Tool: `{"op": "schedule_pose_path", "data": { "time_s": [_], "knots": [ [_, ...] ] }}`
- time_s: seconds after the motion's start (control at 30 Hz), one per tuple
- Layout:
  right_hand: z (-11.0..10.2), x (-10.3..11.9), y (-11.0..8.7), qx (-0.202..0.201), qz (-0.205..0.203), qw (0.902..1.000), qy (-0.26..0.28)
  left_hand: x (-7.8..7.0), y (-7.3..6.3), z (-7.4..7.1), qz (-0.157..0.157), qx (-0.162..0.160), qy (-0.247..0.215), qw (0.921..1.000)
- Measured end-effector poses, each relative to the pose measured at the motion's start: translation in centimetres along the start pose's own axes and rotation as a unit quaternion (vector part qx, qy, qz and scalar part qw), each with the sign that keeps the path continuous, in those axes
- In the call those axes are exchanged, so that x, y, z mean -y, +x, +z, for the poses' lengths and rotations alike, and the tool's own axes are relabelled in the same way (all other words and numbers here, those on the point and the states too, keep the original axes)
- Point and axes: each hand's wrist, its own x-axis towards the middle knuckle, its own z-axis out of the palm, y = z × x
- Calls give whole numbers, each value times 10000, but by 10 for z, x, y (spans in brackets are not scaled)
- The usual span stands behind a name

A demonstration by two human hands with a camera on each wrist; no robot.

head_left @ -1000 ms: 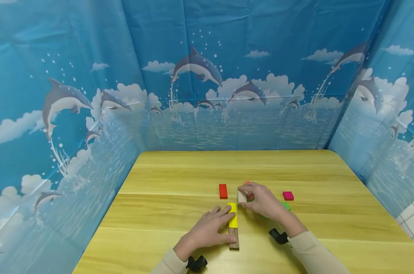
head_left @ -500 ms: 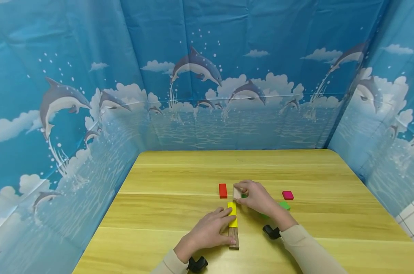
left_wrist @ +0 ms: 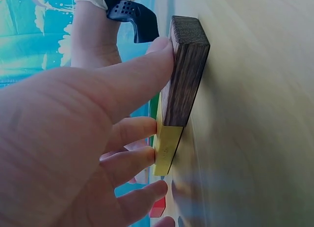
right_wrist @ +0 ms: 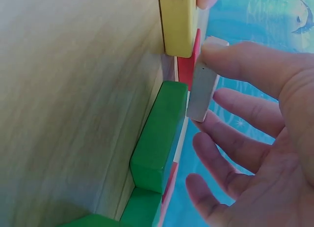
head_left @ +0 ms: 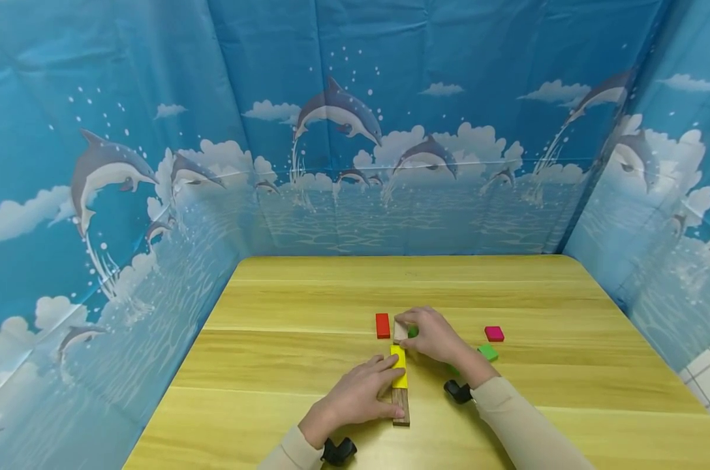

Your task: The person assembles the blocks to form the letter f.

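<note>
My right hand [head_left: 437,336] pinches a pale wooden block [head_left: 399,331] between thumb and fingertips, just beyond the far end of a yellow block [head_left: 398,353]. In the right wrist view the pale block [right_wrist: 202,92] is held tilted above the tabletop. The yellow block lies end to end with a dark brown wood-grain block [left_wrist: 184,84]. My left hand [head_left: 357,395] rests along this row, its spread fingertips on the yellow block and its thumb on the brown one. A green block [right_wrist: 159,133] lies under my right hand, mostly hidden in the head view.
A red block [head_left: 382,326] lies left of the pale one. To the right are a light green block [head_left: 487,352] and a magenta block [head_left: 494,334]. The wooden table [head_left: 261,307] is backed by a blue dolphin curtain [head_left: 343,215].
My right hand has carried the pale block leftward, from right of the yellow block's far end to in line with it, close to the red block. My left hand stays put.
</note>
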Motion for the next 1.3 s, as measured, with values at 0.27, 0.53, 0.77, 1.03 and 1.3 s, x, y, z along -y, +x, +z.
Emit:
{"op": "schedule_pose_path", "data": {
  "time_s": [0.27,0.53,0.77,1.03,1.3],
  "knots": [
    [2,-1,8,281,77,9996,66,1,1,0,15,-23,15,10000],
    [1,-2,9,545,-3,9980,323,1,0,0,-44,-21,-14,10000],
    [1,-2,10,604,-11,9973,416,1,0,0,-71,-3,-2,10000],
    [3,-3,10,656,-33,9964,532,0,0,0,-96,-3,-12,10000],
    [3,-5,10,591,-93,9970,494,0,0,-1,-24,-79,7,10000]
  ]
}}
